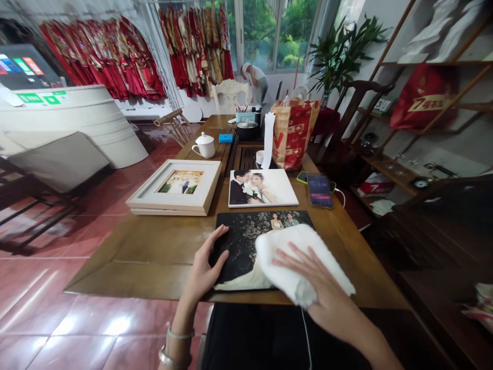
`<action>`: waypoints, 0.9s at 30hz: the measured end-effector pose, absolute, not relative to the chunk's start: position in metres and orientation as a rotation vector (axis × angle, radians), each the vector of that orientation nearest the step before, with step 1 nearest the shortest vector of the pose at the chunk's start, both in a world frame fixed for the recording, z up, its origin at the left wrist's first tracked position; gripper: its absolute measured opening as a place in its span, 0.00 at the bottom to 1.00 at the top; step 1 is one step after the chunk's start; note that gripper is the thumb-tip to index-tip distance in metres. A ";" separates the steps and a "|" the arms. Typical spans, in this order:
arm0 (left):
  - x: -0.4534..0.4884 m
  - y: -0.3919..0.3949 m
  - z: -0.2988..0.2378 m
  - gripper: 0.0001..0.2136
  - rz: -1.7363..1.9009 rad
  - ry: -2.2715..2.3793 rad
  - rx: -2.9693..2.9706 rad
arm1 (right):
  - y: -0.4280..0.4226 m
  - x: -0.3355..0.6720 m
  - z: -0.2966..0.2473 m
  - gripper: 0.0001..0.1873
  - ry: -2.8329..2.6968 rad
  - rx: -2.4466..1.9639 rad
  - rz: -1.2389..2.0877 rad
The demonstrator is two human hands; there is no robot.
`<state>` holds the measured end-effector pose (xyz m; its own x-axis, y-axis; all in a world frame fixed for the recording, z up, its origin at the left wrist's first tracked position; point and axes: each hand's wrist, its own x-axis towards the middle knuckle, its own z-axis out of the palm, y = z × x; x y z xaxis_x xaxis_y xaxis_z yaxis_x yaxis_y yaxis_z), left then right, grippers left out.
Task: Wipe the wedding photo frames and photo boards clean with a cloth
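Observation:
A dark wedding photo panel (239,252) lies flat at the near edge of the wooden table. Over its right part is a folded white cloth (271,244), which covers some of the picture. My right hand (314,275) presses on this cloth with fingers spread, slightly blurred. At the panel's left edge rests my left hand (206,262), thumb apart from the fingers, touching the side. Just beyond the panel lies a white-backed couple photo (283,187). To the left are stacked pale frames (148,185), the top one holding a small picture.
A phone (320,192) with a cable lies at the right on the table (154,257). Farther back stand a lidded white cup (205,145), a blue box (225,138), a black pot (246,132) and a red-brown paper bag (295,136). A person (256,79) bends near the window.

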<state>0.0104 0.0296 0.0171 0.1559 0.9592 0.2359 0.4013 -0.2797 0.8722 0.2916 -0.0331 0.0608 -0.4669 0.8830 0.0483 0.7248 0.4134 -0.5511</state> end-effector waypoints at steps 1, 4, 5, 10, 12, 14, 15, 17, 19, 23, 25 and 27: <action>0.011 0.030 0.017 0.25 1.088 1.299 1.778 | -0.025 0.298 0.056 0.40 -2.299 -1.458 0.589; 0.011 0.029 0.017 0.26 1.097 1.281 1.775 | 0.008 0.303 0.047 0.41 -2.207 -1.630 0.399; 0.011 0.029 0.016 0.27 1.105 1.273 1.772 | 0.019 0.300 0.046 0.40 -2.195 -1.676 0.364; 0.011 0.029 0.015 0.31 1.129 1.255 1.764 | 0.051 0.249 0.055 0.37 -2.326 -1.637 0.399; 0.011 0.029 0.014 0.32 1.147 1.249 1.771 | 0.050 0.226 0.058 0.38 -2.417 -1.492 0.442; 0.011 0.029 0.014 0.33 1.160 1.241 1.782 | 0.041 0.211 0.060 0.40 -2.489 -1.343 0.479; 0.010 0.029 0.014 0.33 1.163 1.238 1.791 | 0.034 0.208 0.062 0.41 -2.509 -1.287 0.499; 0.009 0.029 0.014 0.31 1.154 1.250 1.833 | 0.019 0.209 0.065 0.42 -2.530 -1.216 0.552; 0.008 0.030 0.014 0.27 1.115 1.290 1.904 | 0.001 0.220 0.069 0.43 -2.537 -1.173 0.616; 0.008 0.031 0.016 0.24 1.053 1.359 2.000 | -0.024 0.261 0.074 0.43 -2.540 -1.129 0.713; 0.008 0.031 0.017 0.23 1.050 1.362 2.010 | -0.021 0.283 0.072 0.41 -2.496 -1.212 0.693; 0.009 0.031 0.018 0.22 1.050 1.357 2.013 | -0.006 0.299 0.067 0.39 -2.428 -1.356 0.631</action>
<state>0.0091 0.0306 0.0182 0.2094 0.9228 0.3235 0.5445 -0.3848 0.7452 0.2994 -0.0060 0.0670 -0.5155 0.8561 0.0376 0.7294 0.4614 -0.5051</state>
